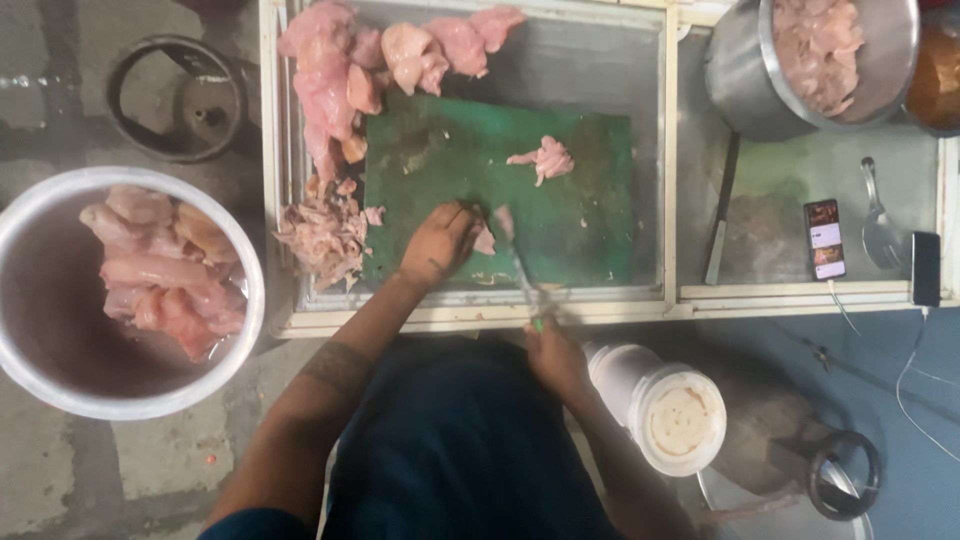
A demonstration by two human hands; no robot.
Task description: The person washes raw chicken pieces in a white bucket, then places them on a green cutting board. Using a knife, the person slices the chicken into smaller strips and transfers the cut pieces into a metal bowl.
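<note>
A green cutting board (470,170) lies on a metal counter. My left hand (438,243) presses a small piece of raw chicken (484,240) onto the board's near edge. My right hand (555,355) grips the handle of a knife (520,268), whose blurred blade reaches to the chicken piece next to my left fingers. Another chicken piece (545,158) rests at the board's far right. Whole raw fillets (345,70) are heaped at the far left of the board, and cut scraps (322,235) are piled off its left edge.
A large bowl of raw chicken (165,270) stands at the left on the floor. A steel pot of cut chicken (815,50) sits top right. A lit phone (825,238), a spoon (878,220), a dark phone (926,268) and a white plastic tub (670,410) lie to the right.
</note>
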